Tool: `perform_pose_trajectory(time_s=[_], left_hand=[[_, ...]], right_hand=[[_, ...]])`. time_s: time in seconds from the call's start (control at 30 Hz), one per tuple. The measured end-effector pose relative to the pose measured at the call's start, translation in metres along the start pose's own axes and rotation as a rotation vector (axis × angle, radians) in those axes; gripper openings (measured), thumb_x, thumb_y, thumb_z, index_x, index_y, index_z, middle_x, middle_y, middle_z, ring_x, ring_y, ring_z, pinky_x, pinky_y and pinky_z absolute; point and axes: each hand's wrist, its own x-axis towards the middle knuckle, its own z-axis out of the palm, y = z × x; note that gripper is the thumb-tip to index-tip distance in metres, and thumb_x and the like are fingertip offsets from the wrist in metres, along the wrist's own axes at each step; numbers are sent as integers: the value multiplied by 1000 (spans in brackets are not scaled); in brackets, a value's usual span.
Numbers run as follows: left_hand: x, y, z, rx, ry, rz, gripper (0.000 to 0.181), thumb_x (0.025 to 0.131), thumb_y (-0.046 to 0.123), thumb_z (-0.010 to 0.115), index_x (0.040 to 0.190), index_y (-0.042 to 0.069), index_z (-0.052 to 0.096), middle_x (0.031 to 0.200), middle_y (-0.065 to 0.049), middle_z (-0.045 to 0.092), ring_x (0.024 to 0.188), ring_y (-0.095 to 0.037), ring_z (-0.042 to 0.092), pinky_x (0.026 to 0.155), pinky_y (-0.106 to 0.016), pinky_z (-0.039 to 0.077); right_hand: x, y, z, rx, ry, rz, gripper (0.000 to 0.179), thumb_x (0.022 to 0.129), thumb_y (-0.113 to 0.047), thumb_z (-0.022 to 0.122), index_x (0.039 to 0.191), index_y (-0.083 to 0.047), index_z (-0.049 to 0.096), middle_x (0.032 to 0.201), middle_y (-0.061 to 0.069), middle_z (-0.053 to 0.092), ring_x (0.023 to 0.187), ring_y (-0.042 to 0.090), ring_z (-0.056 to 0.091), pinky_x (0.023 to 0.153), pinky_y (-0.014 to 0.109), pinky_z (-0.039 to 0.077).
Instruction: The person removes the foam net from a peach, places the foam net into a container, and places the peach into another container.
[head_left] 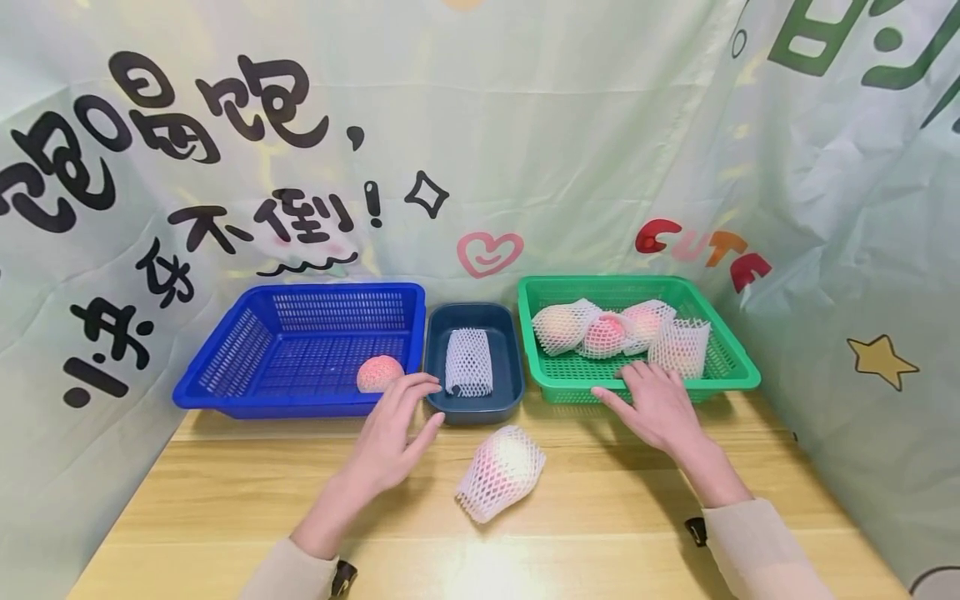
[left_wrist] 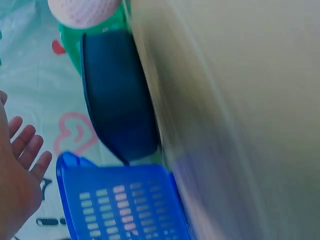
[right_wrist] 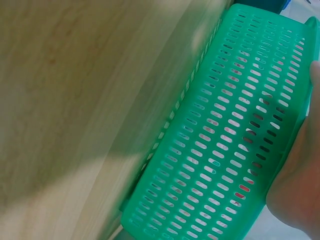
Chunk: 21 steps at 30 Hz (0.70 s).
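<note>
My left hand (head_left: 393,437) hovers with loosely bent fingers by the front right corner of the blue basket (head_left: 300,408), holding nothing. A bare pink peach (head_left: 380,373) lies in that basket, just beyond this hand. On the table, between my hands, is a peach in a white foam net sleeve (head_left: 502,471). My right hand (head_left: 660,404) is over the front rim of the green basket (head_left: 577,387), fingers spread near a net-sleeved peach (head_left: 678,346). Its fingertips are partly hidden. Nothing shows in its grasp.
A dark blue tray (head_left: 513,383) stands between the two baskets, with flat white foam net sleeves (head_left: 468,362) in it. Several sleeved peaches (head_left: 603,335) lie in the green basket. A printed cloth (head_left: 480,150) hangs behind and beside the wooden table (head_left: 225,492).
</note>
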Motion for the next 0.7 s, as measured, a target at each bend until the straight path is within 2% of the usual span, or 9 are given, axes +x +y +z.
perform_pose_trajectory(time_s=[0.17, 0.33, 0.5, 0.6, 0.7], left_hand=[[4, 12, 11, -16, -89, 49, 40, 101, 23, 64, 136, 6, 58, 142, -6, 57, 132, -26, 54, 111, -48, 45], [6, 25, 22, -52, -263, 32, 45, 103, 30, 65, 143, 13, 55, 149, -3, 52, 141, -21, 48, 115, -49, 42], [11, 33, 32, -114, -427, 7, 50, 104, 42, 62, 145, 16, 54, 153, 2, 48, 141, -18, 48, 115, -43, 42], [15, 34, 37, -153, -505, 6, 56, 102, 48, 63, 148, 17, 53, 155, 5, 46, 142, -16, 47, 116, -41, 42], [19, 33, 44, -153, -572, 21, 61, 100, 53, 63, 151, 20, 52, 157, 7, 44, 144, -15, 45, 117, -40, 40]], right_hand=[[0, 0, 1, 2, 7, 1, 69, 102, -63, 52, 124, 1, 65, 121, 21, 65, 117, 43, 56, 93, 61, 39], [0, 1, 1, 3, 2, 5, 70, 102, -63, 52, 124, 1, 65, 123, 21, 64, 118, 43, 56, 94, 62, 39], [0, 1, 0, 2, -2, 4, 70, 102, -64, 51, 124, 1, 65, 121, 21, 65, 116, 43, 56, 93, 61, 39], [-1, 1, 0, 0, 0, 3, 70, 102, -64, 51, 123, 1, 65, 120, 20, 65, 116, 42, 56, 92, 60, 39], [0, 1, 0, -1, 2, 4, 69, 101, -64, 51, 123, 0, 65, 121, 20, 65, 116, 42, 56, 91, 59, 39]])
